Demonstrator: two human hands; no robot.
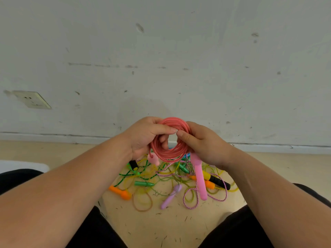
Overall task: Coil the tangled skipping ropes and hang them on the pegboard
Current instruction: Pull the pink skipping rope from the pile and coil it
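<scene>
Pink coil point(171, 155) held upright above floor tangle point(157, 178); left hand point(143, 136) grips its left rim, right hand point(203, 143) pinches its right rim. 1 pink handle point(199, 178) hangs straight down, nearest the right hand

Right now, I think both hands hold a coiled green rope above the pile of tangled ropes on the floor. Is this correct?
Not quite: the colour is wrong. The head view shows that the coiled rope is pink, not green. The rest stands: the left hand and the right hand both hold it above the pile of tangled ropes on the floor.
</scene>
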